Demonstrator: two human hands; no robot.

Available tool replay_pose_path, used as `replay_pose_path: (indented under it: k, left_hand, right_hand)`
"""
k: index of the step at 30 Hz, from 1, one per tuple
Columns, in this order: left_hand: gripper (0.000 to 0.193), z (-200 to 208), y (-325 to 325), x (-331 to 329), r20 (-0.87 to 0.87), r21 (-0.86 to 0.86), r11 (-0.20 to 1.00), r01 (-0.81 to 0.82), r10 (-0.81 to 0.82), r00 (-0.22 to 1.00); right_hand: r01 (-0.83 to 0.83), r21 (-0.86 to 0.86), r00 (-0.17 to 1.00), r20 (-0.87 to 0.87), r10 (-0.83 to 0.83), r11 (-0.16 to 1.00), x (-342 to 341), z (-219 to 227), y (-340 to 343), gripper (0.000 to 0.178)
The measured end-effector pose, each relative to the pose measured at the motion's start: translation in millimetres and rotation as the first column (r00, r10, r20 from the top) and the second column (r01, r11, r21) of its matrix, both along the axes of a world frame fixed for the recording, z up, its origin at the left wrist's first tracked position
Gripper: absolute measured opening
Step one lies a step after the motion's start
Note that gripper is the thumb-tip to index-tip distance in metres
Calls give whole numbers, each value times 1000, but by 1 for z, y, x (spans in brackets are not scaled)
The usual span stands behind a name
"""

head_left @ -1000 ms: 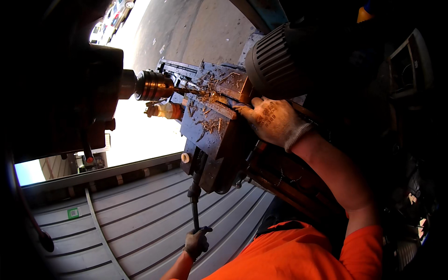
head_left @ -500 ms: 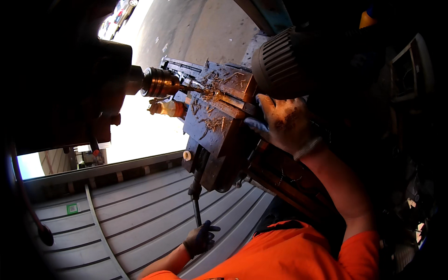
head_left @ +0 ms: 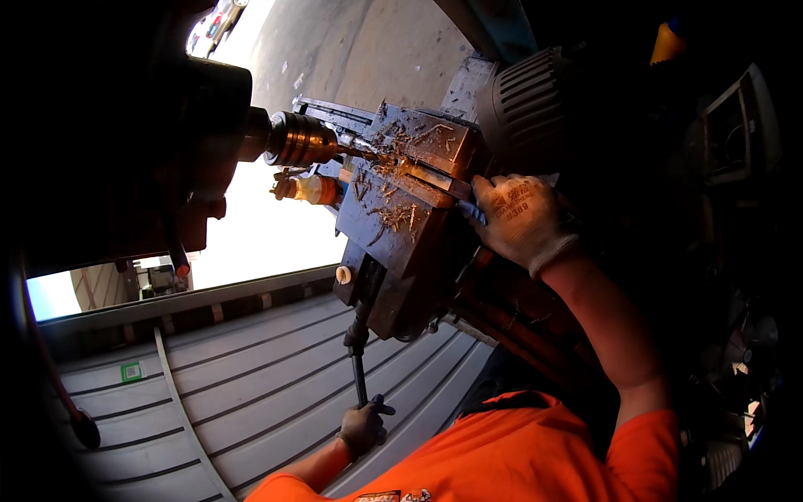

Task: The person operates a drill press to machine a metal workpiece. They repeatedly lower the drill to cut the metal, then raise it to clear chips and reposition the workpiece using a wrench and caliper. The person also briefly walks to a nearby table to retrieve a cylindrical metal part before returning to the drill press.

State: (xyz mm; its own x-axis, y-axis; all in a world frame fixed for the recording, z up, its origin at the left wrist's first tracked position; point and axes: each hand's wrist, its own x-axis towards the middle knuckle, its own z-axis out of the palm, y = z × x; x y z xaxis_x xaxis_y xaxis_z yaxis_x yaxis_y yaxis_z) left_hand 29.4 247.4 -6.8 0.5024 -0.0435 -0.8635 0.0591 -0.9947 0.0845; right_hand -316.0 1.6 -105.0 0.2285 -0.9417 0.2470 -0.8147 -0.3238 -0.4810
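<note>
My left hand (head_left: 363, 428), gloved, is wrapped round the lower end of the dark vise handle (head_left: 358, 372). The handle rises to the machine vise (head_left: 385, 226). At the vise's right end, the thumb and fingers of my gloved right hand (head_left: 516, 213) close on the end of a flat metal bar (head_left: 431, 176), which lies between the jaws. My right fingertips are partly hidden. A drill bit (head_left: 360, 152) in a round chuck (head_left: 303, 140) points at the bar's far end. Curled metal chips (head_left: 401, 216) cover the vise top.
The dark machine head (head_left: 159, 151) fills the left. A ribbed motor housing (head_left: 525, 100) stands just above my right hand. Beside the vise hangs a small amber bottle (head_left: 316, 190). Grey slatted panelling (head_left: 251, 376) lies below, and concrete ground (head_left: 360, 50) shows beyond.
My left fingers have closed more tightly round the vise handle. My right hand has turned, its back now facing up, at the bar's end. The view has shifted slightly.
</note>
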Motion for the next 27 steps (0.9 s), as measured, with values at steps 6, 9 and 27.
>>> replay_pose_path:
  k: [6, 9, 27]
  left_hand:
    - [40, 0, 8, 7, 17, -47, 998, -40, 41, 999]
    - [38, 1, 6, 2, -8, -55, 995, -78, 77, 997]
    - [71, -39, 38, -9, 275, -960, 80, 270, 65, 959]
  right_hand:
    - [10, 50, 1000, 29, -11, 999, -1, 4, 1, 38]
    - [60, -87, 997, 45, -56, 994, 2, 0, 3, 22]
    - [-694, -122, 550, 548, 631, 710, 199, 57, 226, 25]
